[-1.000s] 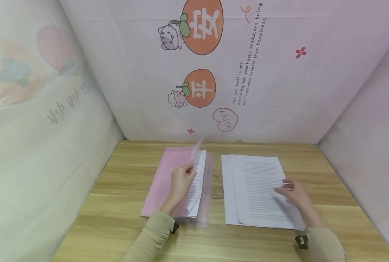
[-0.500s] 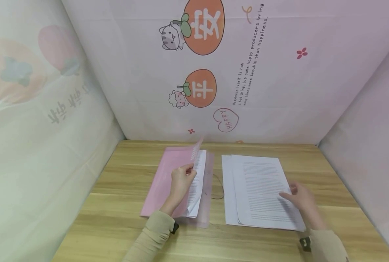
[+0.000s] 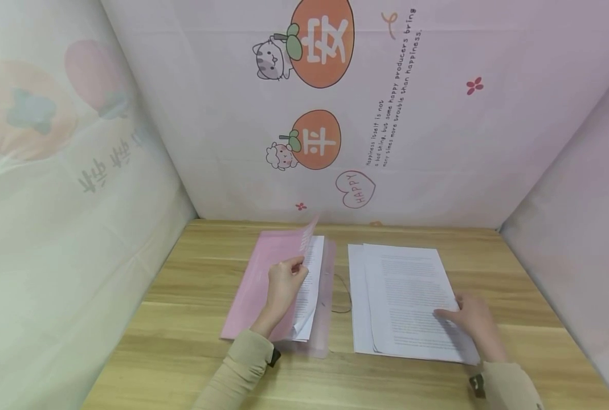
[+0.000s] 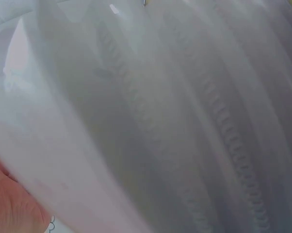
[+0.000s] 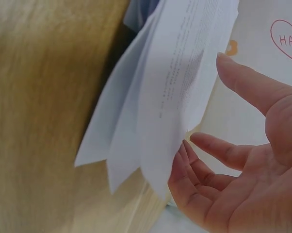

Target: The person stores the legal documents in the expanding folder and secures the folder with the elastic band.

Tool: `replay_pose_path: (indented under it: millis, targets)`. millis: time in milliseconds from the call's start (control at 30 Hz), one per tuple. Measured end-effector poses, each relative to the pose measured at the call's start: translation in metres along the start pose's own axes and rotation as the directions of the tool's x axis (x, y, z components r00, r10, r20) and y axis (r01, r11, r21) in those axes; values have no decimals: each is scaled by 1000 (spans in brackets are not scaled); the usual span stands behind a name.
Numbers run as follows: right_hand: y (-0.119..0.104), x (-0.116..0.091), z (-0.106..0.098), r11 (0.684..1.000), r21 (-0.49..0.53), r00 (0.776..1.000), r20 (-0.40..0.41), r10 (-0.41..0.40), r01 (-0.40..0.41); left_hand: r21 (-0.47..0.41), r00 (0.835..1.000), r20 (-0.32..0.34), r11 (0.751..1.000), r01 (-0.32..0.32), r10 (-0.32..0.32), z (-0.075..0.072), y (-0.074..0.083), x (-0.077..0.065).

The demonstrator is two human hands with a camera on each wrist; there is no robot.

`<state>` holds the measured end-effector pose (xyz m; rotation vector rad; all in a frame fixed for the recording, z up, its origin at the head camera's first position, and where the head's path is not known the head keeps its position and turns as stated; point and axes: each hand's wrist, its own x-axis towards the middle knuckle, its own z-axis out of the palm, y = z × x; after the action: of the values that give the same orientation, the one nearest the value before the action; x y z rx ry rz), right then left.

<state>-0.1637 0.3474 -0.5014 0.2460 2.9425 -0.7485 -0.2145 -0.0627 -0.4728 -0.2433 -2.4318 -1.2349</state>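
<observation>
A pink translucent folder [image 3: 255,285] lies on the left of the table, its cover lifted along the right side. My left hand [image 3: 283,285] pinches that raised cover edge; in the left wrist view the cover's ridged, cloudy plastic [image 4: 136,97] fills most of the picture. Printed sheets [image 3: 309,296] lie inside the folder, partly hidden by the cover. To the right is a loose stack of printed papers [image 3: 412,302]. My right hand [image 3: 475,319] is at the stack's right edge. In the right wrist view its fingertips [image 5: 185,150] touch the paper edges, while the thumb stands apart.
A thin cord loop [image 3: 342,293] lies between the folder and the stack. The wooden table [image 3: 366,381] is bordered by a printed cloth wall [image 3: 427,171] at the back and pale cloth at both sides.
My right hand has moved from over the stack's printed face down and outward to its right edge. My left hand keeps its place with the folder cover.
</observation>
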Motion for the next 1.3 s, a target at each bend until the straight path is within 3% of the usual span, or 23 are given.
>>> replay_pose_path:
  millis: [333,767,1067,1300]
  targets:
    - [0,1,1,999,9,998,35,43,-43,7,999,-29,1000,-26,26,1,1,0]
    - [6,8,3,996,60,996,61,69,-73,7,1000,-26,1000,-17,17,2,0,0]
    - [9,14,3,985,123,987,123,106,-121,2,1000,-19,1000,-13,13,2,0,0]
    - [5,15,2,985,110,984,141,114,-130,6,1000,-16,1000,-14,14,3,-1,0]
